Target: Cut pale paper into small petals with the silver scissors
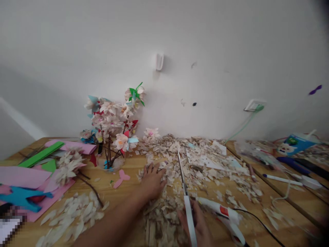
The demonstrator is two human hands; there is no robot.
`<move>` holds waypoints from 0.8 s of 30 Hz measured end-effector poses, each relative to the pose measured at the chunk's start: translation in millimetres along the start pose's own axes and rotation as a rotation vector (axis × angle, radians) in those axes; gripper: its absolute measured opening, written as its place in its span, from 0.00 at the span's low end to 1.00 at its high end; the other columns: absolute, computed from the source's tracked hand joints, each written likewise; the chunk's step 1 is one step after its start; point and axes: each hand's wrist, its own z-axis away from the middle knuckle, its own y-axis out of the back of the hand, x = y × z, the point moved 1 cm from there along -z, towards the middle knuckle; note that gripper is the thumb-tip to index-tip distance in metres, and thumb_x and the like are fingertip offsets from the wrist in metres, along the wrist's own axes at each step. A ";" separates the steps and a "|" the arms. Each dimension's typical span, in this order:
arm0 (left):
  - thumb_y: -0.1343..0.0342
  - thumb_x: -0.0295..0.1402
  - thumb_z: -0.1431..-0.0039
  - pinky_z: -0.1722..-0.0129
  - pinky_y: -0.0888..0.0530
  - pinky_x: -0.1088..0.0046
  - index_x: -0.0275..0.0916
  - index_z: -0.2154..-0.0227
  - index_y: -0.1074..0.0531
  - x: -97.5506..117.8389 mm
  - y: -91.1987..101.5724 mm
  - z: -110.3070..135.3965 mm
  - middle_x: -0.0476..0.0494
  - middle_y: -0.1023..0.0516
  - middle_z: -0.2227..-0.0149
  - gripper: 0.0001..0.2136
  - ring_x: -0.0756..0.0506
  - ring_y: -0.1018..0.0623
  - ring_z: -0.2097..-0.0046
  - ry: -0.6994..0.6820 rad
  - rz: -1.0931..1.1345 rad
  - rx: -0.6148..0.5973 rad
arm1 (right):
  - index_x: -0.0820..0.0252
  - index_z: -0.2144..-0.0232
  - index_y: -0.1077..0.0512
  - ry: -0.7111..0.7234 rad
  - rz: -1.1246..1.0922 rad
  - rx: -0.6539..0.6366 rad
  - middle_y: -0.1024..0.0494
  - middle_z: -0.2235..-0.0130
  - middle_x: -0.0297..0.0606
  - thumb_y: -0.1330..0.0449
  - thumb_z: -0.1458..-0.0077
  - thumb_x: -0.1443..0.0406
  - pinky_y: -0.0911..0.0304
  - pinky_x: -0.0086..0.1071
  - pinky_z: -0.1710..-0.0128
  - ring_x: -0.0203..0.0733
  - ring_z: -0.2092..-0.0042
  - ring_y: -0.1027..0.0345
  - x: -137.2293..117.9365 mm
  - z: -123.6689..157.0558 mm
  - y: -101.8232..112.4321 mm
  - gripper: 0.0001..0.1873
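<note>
My left hand (153,180) lies palm down, fingers spread, on a heap of dry, pale petal-like flakes (167,206) in the middle of the wooden table. To its right, my right hand (196,219) is closed around a long thin tool (189,216) with a flat white handle and a narrow, dark, blade-like end. That end points away from me into the flakes; its exact kind is unclear. Beside my right hand lies a white glue gun (218,208) with a red patch and a black cord. More flakes (169,145) spread along the wall.
Left stand flowers (110,116) on twigs in a clear holder. Pink sheets (23,176), a blue cutout (25,199) and loose petals (74,212) lie nearby. At right are a pen (282,180), a blue cup (295,144) on its side and a wall socket (255,104).
</note>
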 end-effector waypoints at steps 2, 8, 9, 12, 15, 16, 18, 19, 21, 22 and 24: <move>0.50 0.41 0.46 0.42 0.53 0.48 0.47 0.45 0.40 2.5 5.6 16.4 0.39 0.48 0.37 0.24 0.32 0.53 0.37 0.016 0.022 0.008 | 0.55 0.67 0.34 0.001 -0.025 -0.056 0.27 0.71 0.33 0.40 0.55 0.55 0.34 0.29 0.67 0.41 0.68 0.30 -6.5 1.2 -0.3 0.15; 0.57 0.38 0.40 0.40 0.52 0.54 0.42 0.49 0.35 -1.1 35.5 62.8 0.39 0.42 0.39 0.18 0.41 0.47 0.37 -0.016 0.230 0.348 | 0.55 0.73 0.36 -0.008 -0.133 -0.073 0.34 0.77 0.27 0.38 0.59 0.55 0.37 0.29 0.72 0.37 0.74 0.38 -25.4 0.8 0.6 0.14; 0.58 0.37 0.40 0.41 0.47 0.57 0.41 0.51 0.34 -2.2 35.6 72.0 0.39 0.38 0.42 0.17 0.43 0.42 0.39 -0.022 0.289 0.339 | 0.55 0.73 0.36 -0.003 -0.129 -0.065 0.33 0.77 0.28 0.38 0.59 0.55 0.37 0.30 0.72 0.37 0.74 0.38 -28.4 0.9 1.6 0.15; 0.59 0.40 0.40 0.42 0.42 0.60 0.41 0.49 0.35 1.0 26.5 101.7 0.39 0.36 0.43 0.19 0.43 0.39 0.41 -0.037 0.374 0.077 | 0.55 0.71 0.36 0.024 -0.145 -0.058 0.33 0.75 0.28 0.41 0.55 0.55 0.39 0.30 0.69 0.38 0.71 0.38 -36.3 2.8 4.8 0.13; 0.56 0.44 0.41 0.40 0.52 0.54 0.43 0.45 0.39 15.8 20.7 129.6 0.39 0.43 0.39 0.23 0.41 0.46 0.38 -0.178 0.340 -0.209 | 0.56 0.70 0.36 0.028 -0.172 -0.080 0.33 0.74 0.28 0.40 0.56 0.55 0.40 0.31 0.68 0.38 0.70 0.38 -40.2 5.1 7.6 0.14; 0.56 0.45 0.41 0.40 0.53 0.54 0.44 0.44 0.40 21.7 22.0 136.3 0.39 0.43 0.39 0.23 0.41 0.46 0.38 -0.228 0.349 -0.278 | 0.56 0.70 0.36 0.029 -0.167 -0.087 0.33 0.74 0.28 0.40 0.56 0.54 0.40 0.31 0.67 0.39 0.69 0.38 -40.2 5.3 8.2 0.15; 0.58 0.44 0.40 0.39 0.55 0.54 0.48 0.45 0.41 31.8 27.8 142.3 0.44 0.37 0.41 0.21 0.43 0.40 0.40 -0.304 0.427 -0.363 | 0.56 0.69 0.36 0.033 -0.146 -0.089 0.32 0.73 0.29 0.40 0.56 0.54 0.40 0.31 0.67 0.39 0.69 0.38 -37.7 4.7 8.9 0.15; 0.59 0.43 0.39 0.39 0.54 0.56 0.49 0.45 0.40 34.8 31.0 141.0 0.46 0.34 0.43 0.20 0.44 0.37 0.42 -0.323 0.465 -0.362 | 0.56 0.69 0.36 0.028 -0.136 -0.086 0.32 0.73 0.29 0.40 0.55 0.54 0.41 0.31 0.67 0.39 0.69 0.37 -35.5 3.9 8.8 0.15; 0.60 0.41 0.38 0.40 0.48 0.59 0.48 0.48 0.37 35.4 34.4 130.4 0.46 0.30 0.47 0.18 0.46 0.33 0.45 -0.317 0.472 -0.260 | 0.56 0.67 0.36 0.015 -0.130 -0.067 0.31 0.72 0.30 0.40 0.56 0.53 0.41 0.31 0.66 0.41 0.68 0.36 -30.0 1.5 8.0 0.17; 0.60 0.40 0.38 0.41 0.45 0.61 0.45 0.49 0.35 33.2 33.9 122.4 0.44 0.30 0.47 0.18 0.45 0.33 0.45 -0.290 0.426 -0.176 | 0.56 0.66 0.36 0.004 -0.124 -0.060 0.30 0.71 0.31 0.40 0.57 0.53 0.40 0.32 0.65 0.42 0.67 0.36 -27.5 0.2 7.3 0.18; 0.56 0.38 0.40 0.41 0.46 0.59 0.39 0.50 0.34 26.0 28.1 106.2 0.38 0.35 0.43 0.18 0.42 0.39 0.41 -0.209 0.258 -0.053 | 0.57 0.64 0.37 -0.014 -0.113 -0.052 0.28 0.68 0.34 0.40 0.59 0.53 0.40 0.34 0.63 0.44 0.65 0.34 -24.3 -2.0 5.8 0.21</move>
